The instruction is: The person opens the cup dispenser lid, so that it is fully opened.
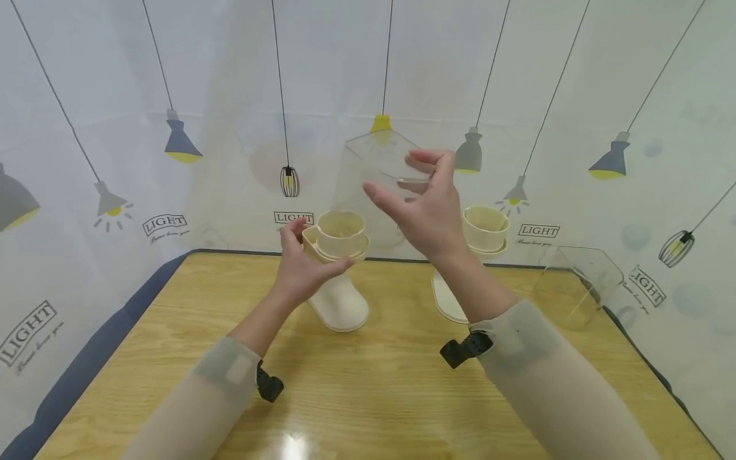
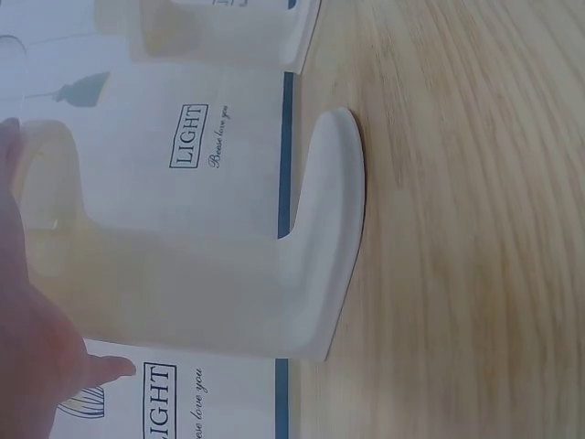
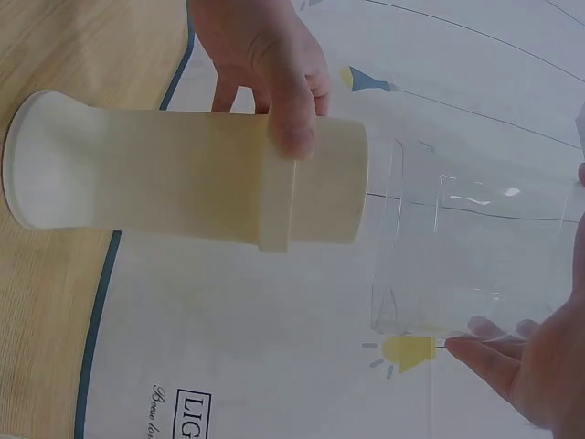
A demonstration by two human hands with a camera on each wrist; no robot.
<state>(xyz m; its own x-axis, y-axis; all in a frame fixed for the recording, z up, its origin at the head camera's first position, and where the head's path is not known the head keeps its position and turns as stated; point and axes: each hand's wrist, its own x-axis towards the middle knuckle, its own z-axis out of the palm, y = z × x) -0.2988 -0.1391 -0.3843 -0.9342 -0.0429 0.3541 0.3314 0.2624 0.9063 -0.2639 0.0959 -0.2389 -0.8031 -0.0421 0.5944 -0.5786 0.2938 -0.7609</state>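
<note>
A cream plastic stand (image 1: 345,306) with a round collar on top rises from the wooden table, its foot flat on the surface. My left hand (image 1: 299,265) grips it just below the collar, thumb on one side and fingers on the other. Up above, a clear plastic container (image 3: 484,219) is held in my right hand (image 1: 434,207), with thumb and fingers at its sides. In the right wrist view, a small gap separates the container's lower end from the stand's rim. The left wrist view shows the stand's curved foot (image 2: 320,247) on the wood.
To the right is a second cream stand (image 1: 485,230), partly hidden behind my right forearm. Another clear container (image 1: 577,287) rests near the table's right back edge. A pale curtain printed with lamps (image 1: 230,160) hangs right behind the wooden table (image 1: 374,377).
</note>
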